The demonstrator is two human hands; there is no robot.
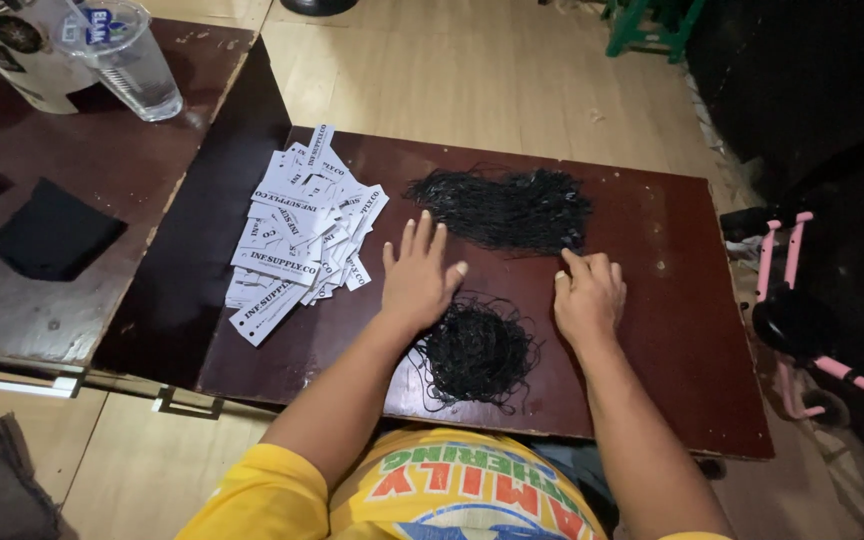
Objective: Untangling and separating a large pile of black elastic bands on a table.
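Two hands on the table point(672, 330) — left point(418, 278) flat, fingers spread, holding nothing; right point(588, 295) curled, seemingly pinching a string off the far pile point(502, 208).

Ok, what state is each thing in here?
Left hand: flat, fingers spread, on table.
Right hand: curled, fingertips at far string bundle's edge.
Far string bundle: spread out.
Near string bundle: tangled heap.
White tags: loose pile.
Plastic cup: upright.
Black cloth: flat.

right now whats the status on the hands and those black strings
Left hand flat, open on table. Right hand pinching at far string pile. Near string bundle between the hands. White tags heaped left, untouched.
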